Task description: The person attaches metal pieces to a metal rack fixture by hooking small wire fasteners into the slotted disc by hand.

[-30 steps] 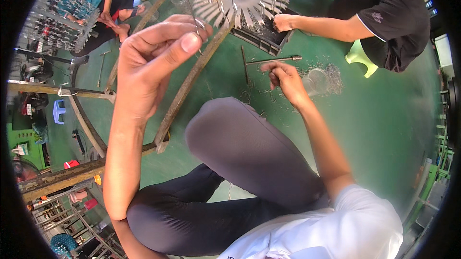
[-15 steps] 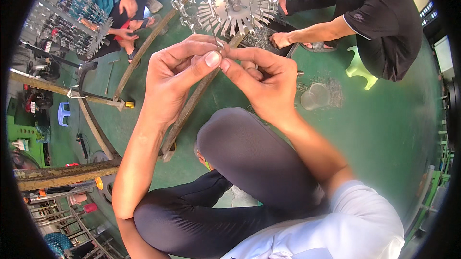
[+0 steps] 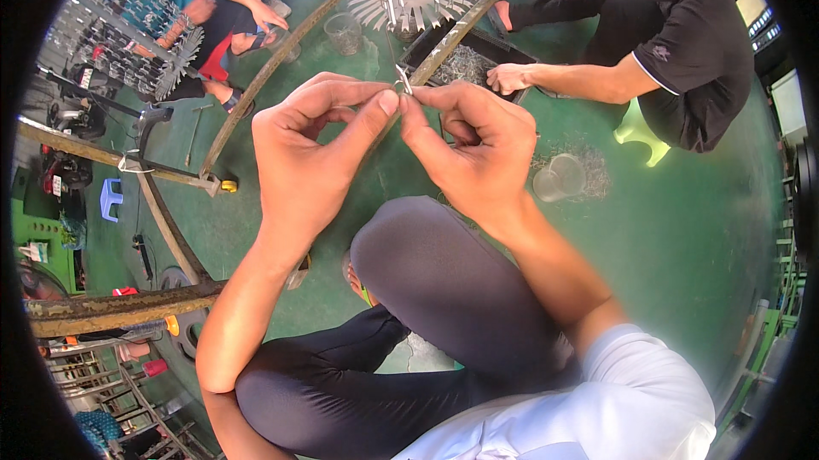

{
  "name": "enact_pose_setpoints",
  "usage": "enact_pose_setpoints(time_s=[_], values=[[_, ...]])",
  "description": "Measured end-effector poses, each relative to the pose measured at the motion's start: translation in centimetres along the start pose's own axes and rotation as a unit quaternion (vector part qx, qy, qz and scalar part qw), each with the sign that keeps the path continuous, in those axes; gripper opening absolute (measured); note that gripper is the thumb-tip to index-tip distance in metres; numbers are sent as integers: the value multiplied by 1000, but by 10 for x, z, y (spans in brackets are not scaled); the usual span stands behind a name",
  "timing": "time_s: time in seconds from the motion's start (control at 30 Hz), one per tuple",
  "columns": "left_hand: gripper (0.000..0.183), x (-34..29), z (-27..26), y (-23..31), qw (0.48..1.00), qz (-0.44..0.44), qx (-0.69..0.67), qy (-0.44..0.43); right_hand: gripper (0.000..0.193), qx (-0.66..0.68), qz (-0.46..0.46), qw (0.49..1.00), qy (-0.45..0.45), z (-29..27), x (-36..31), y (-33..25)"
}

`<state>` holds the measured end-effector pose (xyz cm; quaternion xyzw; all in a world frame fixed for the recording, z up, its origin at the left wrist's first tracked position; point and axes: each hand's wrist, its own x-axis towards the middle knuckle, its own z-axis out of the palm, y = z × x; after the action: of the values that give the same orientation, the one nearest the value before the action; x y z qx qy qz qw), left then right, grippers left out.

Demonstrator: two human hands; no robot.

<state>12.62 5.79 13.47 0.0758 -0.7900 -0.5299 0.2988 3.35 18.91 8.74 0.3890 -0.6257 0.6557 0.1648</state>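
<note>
My left hand (image 3: 311, 140) and my right hand (image 3: 478, 140) meet in front of me, thumbs and forefingers pinched together. Between their fingertips is a small shiny bent metal piece (image 3: 403, 78), partly covered by the fingers. A thin wire (image 3: 391, 49) runs from the piece up toward the metal rack. Just beyond my hands stands the rack's round base, a grey disc with radial fins (image 3: 375, 1). An open dark tray (image 3: 520, 55) of loose small metal parts lies past my right hand.
Curved frame bars (image 3: 256, 89) cross the left side. On the green floor lie a clear cup (image 3: 560, 177) among scattered metal bits and another clear container (image 3: 343, 34). Co-workers sit at left and right, one with a hand (image 3: 509, 78) at the tray. A blue stool (image 3: 111, 200) stands left.
My hands are slightly lower and still pinched together, with the metal piece showing more. The rack sits higher in view. The right co-worker's hand is farther over the tray's near side.
</note>
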Motion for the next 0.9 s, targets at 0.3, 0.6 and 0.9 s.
enact_pose_setpoints(time_s=[0.3,0.6,0.9], values=[[7,3,-5,11,994,33,92,-52,17,-43,0,997,-67,-14,8,-13],[10,-2,4,4,998,-15,56,-36,30,-75,104,967,-221,-37,-3,-2],[11,3,0,1,996,-16,81,-25,24,224,313,916,-111,-30,1,9]])
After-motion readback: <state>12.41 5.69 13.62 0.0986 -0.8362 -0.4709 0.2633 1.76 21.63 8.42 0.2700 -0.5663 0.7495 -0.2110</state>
